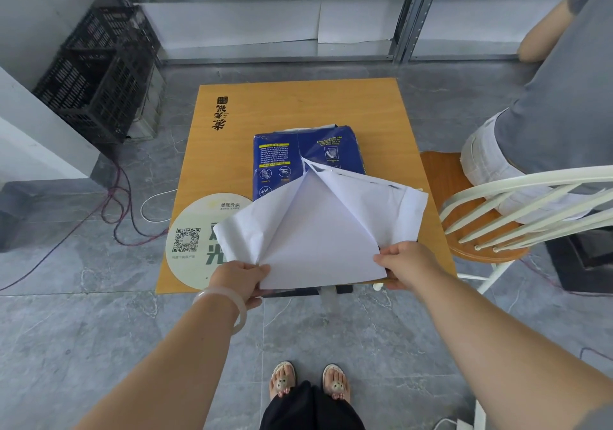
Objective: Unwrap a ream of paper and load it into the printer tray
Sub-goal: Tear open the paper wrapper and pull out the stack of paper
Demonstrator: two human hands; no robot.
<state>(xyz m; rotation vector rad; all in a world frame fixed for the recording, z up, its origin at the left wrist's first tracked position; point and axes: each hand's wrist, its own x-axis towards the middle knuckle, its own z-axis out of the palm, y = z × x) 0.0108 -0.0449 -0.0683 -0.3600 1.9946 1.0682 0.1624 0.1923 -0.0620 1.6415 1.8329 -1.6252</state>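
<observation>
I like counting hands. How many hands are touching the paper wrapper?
2. The left hand grips the opened white wrapper flap at its near left corner; the right hand grips its near right corner. Another person sits to the right, hands not visible.

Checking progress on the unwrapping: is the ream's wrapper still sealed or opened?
Opened at the near end. The wrapper has its white inner flaps spread, held by the left hand and the right hand; the far end remains wrapped.
</observation>
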